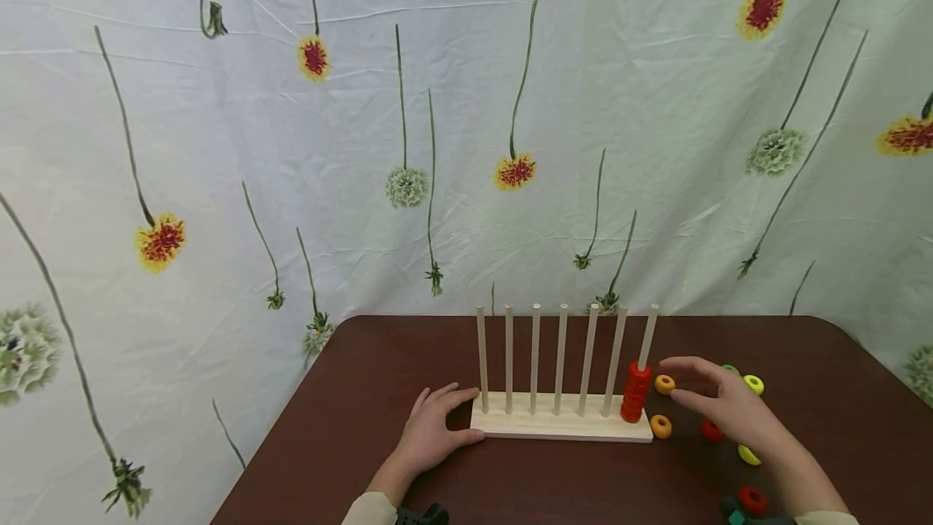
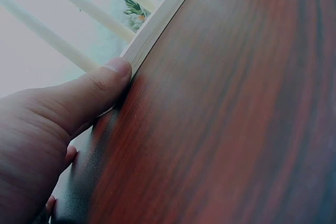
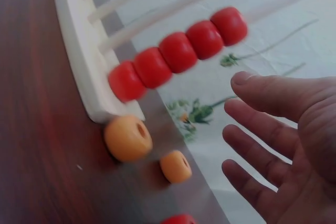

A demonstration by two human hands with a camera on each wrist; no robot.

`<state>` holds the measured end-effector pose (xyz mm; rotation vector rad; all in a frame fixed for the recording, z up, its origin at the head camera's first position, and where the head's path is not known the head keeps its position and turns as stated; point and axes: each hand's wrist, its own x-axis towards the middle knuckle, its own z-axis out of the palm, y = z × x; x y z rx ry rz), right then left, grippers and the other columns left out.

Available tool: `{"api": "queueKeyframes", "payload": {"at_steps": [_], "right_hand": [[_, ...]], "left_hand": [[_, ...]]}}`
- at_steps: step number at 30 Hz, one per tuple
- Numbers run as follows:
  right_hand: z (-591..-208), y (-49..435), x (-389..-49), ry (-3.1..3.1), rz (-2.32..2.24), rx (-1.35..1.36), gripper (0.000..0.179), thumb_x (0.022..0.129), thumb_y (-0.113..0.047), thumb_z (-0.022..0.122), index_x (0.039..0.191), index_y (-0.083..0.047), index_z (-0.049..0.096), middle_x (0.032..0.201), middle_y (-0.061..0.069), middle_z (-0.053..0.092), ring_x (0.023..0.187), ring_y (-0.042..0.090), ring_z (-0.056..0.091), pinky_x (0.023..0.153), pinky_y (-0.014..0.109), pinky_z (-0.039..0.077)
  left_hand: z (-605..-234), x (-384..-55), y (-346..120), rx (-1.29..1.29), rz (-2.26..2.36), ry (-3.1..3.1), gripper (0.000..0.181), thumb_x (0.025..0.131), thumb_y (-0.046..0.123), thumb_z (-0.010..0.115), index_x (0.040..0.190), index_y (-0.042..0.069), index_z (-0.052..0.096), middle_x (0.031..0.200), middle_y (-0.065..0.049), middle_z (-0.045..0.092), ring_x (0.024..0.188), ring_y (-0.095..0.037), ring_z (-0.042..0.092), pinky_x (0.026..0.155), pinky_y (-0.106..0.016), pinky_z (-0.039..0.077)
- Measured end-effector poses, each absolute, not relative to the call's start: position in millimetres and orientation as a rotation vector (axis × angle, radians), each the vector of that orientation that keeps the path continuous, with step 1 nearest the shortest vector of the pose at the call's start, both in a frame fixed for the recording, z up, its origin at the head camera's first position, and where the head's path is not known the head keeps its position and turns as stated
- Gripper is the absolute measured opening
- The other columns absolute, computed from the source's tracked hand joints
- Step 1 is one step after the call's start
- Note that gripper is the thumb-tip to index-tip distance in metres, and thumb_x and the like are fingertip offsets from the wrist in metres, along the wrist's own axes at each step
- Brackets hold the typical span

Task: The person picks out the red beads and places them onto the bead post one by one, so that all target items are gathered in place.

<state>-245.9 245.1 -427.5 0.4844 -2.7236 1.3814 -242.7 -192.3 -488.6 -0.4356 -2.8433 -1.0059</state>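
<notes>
Flower-printed pale cloth (image 1: 219,104) hangs behind my dark red-brown table (image 1: 350,395). At the left, my left hand (image 1: 430,434) grips the end of the wooden stand (image 1: 547,426), thumb at the front corner, forefinger at the back one. Seven pegs (image 1: 508,363) stand along it, the rightmost threaded with red beads (image 1: 636,391). Two orange beads (image 1: 661,426) lie near that end. Just right of the stack, my right hand (image 1: 732,407) hovers with thumb and fingers parted, grasping nothing. Around it lie a yellow bead (image 1: 754,384), a partly hidden green bead (image 1: 730,369) and loose red ones. My left wrist view shows the thumb on the stand's edge and the table's streaked grain; my right wrist view lets me count five stacked beads, while only the head view shows my sleeves (image 1: 370,509).
</notes>
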Motion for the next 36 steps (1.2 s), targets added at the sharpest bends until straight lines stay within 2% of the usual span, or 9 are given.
{"api": "queueKeyframes", "payload": {"at_steps": [4, 6, 11, 18, 20, 23, 27, 33, 36], "right_hand": [[-427, 258, -246, -2.723, 1.298, 0.484, 0.039, 0.097, -0.021, 0.067, 0.133, -0.007, 0.061, 0.131, 0.018, 0.065, 0.101, 0.002, 0.066, 0.074, 0.021, 0.056], [-428, 265, -245, -2.737, 1.270, 0.462, 0.039, 0.097, -0.023, 0.067, 0.132, -0.008, 0.062, 0.131, 0.017, 0.065, 0.099, -0.004, 0.062, 0.074, 0.022, 0.056], [-432, 285, -247, -2.808, 1.186, 0.351, 0.041, 0.097, -0.032, 0.067, 0.132, -0.012, 0.063, 0.131, 0.012, 0.065, 0.097, -0.012, 0.053, 0.076, 0.025, 0.052], [-442, 314, -247, -2.877, 1.261, 0.300, 0.046, 0.098, -0.033, 0.065, 0.135, -0.007, 0.061, 0.121, -0.018, 0.062, 0.095, -0.016, 0.053, 0.073, 0.021, 0.054], [-446, 323, -247, -2.900, 1.292, 0.311, 0.047, 0.099, -0.033, 0.064, 0.137, -0.005, 0.059, 0.121, -0.021, 0.061, 0.097, -0.018, 0.052, 0.074, 0.020, 0.054], [-449, 334, -247, -2.947, 1.325, 0.318, 0.050, 0.099, -0.032, 0.062, 0.139, -0.003, 0.057, 0.123, -0.012, 0.066, 0.097, -0.021, 0.050, 0.076, 0.020, 0.054], [-451, 342, -248, -3.009, 1.305, 0.318, 0.051, 0.100, -0.033, 0.061, 0.140, -0.002, 0.055, 0.132, 0.014, 0.065, 0.096, -0.021, 0.049, 0.076, 0.024, 0.053], [-456, 351, -249, -3.074, 1.266, 0.258, 0.052, 0.099, -0.037, 0.062, 0.139, -0.005, 0.058, 0.134, 0.018, 0.063, 0.094, -0.022, 0.044, 0.080, 0.029, 0.052], [-459, 352, -250, -3.103, 1.270, 0.241, 0.053, 0.098, -0.039, 0.063, 0.139, -0.005, 0.058, 0.136, 0.020, 0.062, 0.100, -0.013, 0.048, 0.081, 0.030, 0.052]], "left_hand": [[-489, -243, -193, -0.433, -1.009, -2.845, 0.066, 0.081, 0.042, 0.082, 0.138, 0.015, 0.062, 0.140, -0.011, 0.061, 0.142, -0.038, 0.044, 0.121, -0.068, 0.015], [-490, -243, -193, -0.433, -1.007, -2.844, 0.066, 0.080, 0.042, 0.082, 0.138, 0.016, 0.062, 0.140, -0.010, 0.061, 0.142, -0.037, 0.045, 0.121, -0.068, 0.015], [-490, -244, -193, -0.429, -1.004, -2.840, 0.066, 0.080, 0.042, 0.082, 0.137, 0.017, 0.062, 0.140, -0.010, 0.061, 0.142, -0.037, 0.045, 0.122, -0.067, 0.015], [-489, -243, -193, -0.428, -1.017, -2.842, 0.065, 0.080, 0.041, 0.082, 0.137, 0.016, 0.062, 0.140, -0.010, 0.061, 0.142, -0.037, 0.044, 0.122, -0.067, 0.015], [-488, -243, -193, -0.428, -1.021, -2.846, 0.065, 0.081, 0.041, 0.082, 0.138, 0.016, 0.062, 0.141, -0.011, 0.061, 0.142, -0.037, 0.044, 0.122, -0.067, 0.014], [-488, -242, -192, -0.427, -1.024, -2.847, 0.066, 0.081, 0.042, 0.082, 0.138, 0.016, 0.062, 0.141, -0.011, 0.060, 0.142, -0.038, 0.044, 0.122, -0.068, 0.014], [-488, -243, -192, -0.421, -1.018, -2.847, 0.066, 0.081, 0.042, 0.082, 0.138, 0.016, 0.062, 0.141, -0.012, 0.060, 0.142, -0.038, 0.044, 0.122, -0.068, 0.015], [-487, -242, -191, -0.423, -1.016, -2.844, 0.065, 0.080, 0.041, 0.083, 0.137, 0.016, 0.063, 0.140, -0.011, 0.061, 0.141, -0.038, 0.045, 0.121, -0.068, 0.015], [-486, -241, -192, -0.426, -1.024, -2.839, 0.065, 0.080, 0.040, 0.083, 0.137, 0.015, 0.063, 0.140, -0.011, 0.061, 0.141, -0.038, 0.045, 0.121, -0.068, 0.015]]}}
